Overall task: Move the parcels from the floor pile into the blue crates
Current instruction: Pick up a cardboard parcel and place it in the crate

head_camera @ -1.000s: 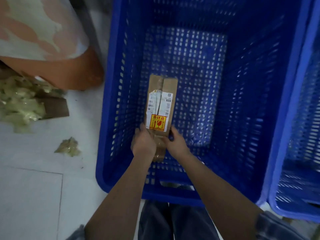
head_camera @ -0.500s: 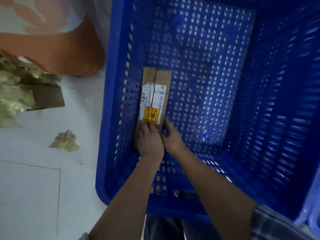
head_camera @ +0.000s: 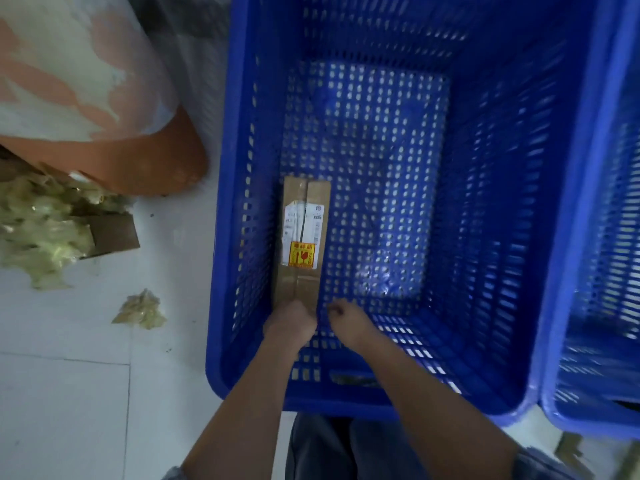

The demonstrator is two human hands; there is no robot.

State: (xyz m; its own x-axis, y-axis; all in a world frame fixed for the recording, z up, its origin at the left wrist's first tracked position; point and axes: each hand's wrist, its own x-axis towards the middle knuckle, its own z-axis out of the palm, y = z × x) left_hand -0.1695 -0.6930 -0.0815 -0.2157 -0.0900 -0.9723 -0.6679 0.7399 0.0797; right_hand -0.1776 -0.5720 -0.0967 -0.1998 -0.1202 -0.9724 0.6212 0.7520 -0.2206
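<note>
A long brown cardboard parcel (head_camera: 302,237) with a white label and a yellow-red fragile sticker lies flat on the bottom of the big blue crate (head_camera: 221,306), along its left wall. My left hand (head_camera: 290,323) is curled over the parcel's near end. My right hand (head_camera: 347,322) hovers just right of that end, off the box, with its fingers loosely curled on nothing. Both forearms reach in over the crate's near rim.
A second blue crate (head_camera: 588,341) stands against the first on the right. On the white floor to the left are an orange-and-white sack (head_camera: 86,81), crumpled yellowish wrapping (head_camera: 34,230), a cardboard piece (head_camera: 114,233) and a small scrap (head_camera: 142,310).
The parcel went down from a tilted hold to lying flat by the crate's left wall. My right hand came off it and drew back a little; my left hand stays on its end.
</note>
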